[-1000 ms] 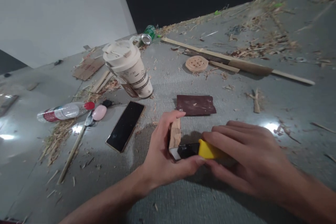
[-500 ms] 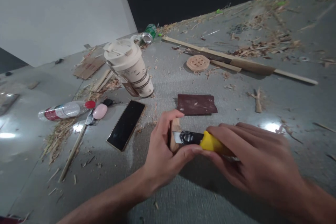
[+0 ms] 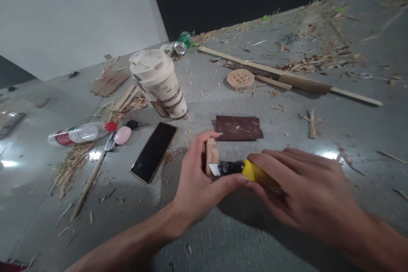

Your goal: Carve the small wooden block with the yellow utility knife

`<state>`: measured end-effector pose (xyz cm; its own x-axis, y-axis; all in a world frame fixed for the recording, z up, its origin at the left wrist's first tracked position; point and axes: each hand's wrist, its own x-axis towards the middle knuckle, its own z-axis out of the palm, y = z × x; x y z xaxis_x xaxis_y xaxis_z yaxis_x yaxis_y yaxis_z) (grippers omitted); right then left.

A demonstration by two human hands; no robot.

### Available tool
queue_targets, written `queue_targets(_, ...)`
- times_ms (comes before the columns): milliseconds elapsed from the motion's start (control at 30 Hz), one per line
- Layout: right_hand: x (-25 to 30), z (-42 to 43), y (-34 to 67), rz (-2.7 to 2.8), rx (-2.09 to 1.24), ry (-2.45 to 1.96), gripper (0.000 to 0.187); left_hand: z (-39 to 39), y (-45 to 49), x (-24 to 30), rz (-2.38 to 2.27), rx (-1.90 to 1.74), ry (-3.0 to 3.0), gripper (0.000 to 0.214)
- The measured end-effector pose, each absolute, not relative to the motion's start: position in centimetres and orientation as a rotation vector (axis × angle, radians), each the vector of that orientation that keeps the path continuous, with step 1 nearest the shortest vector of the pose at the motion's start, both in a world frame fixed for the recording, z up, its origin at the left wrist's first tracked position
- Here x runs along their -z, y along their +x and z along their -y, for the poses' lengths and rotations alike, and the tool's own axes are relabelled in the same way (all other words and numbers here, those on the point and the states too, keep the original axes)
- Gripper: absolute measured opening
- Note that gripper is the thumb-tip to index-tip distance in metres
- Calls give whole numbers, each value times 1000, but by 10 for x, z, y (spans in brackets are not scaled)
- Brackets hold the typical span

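Note:
Gripped between the fingers of my left hand (image 3: 194, 187) is a small pale piece of wood (image 3: 211, 151), partly hidden by the hand. My right hand (image 3: 306, 187) is closed around the yellow handle of a utility knife (image 3: 255, 173). The knife's short blade points left and lies against the near part of the wood. My left thumb reaches right, its tip by the front of the knife handle. Just beyond the hands a dark brown folded sheet (image 3: 238, 128) lies flat on the grey surface.
Left of my hands lie a phone (image 3: 154, 151), a plastic bottle (image 3: 83, 133) and a pink oval object (image 3: 123, 135). A lidded paper cup (image 3: 162, 85) stands behind the phone. Farther off are a round wooden piece with holes (image 3: 240, 78), long wooden strips (image 3: 287, 77), a green can (image 3: 182, 43) and scattered shavings.
The knife blade has shifted slightly down along the wood toward me, and more of the wood's carved upper part shows. Both hands keep their grips.

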<state>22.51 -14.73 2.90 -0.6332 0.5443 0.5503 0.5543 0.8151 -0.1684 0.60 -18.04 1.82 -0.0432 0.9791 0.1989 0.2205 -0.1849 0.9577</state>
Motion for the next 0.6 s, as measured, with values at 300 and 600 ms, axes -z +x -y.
queue_targets(300, -30, 150, 222, 2369, 67, -856, 24, 180, 11, -26, -1400, -1294, 1467, 60)
queue_targets(600, -31, 153, 221, 2342, 0, -873, 26, 184, 8, -19, -1390, -1334, 1496, 58)
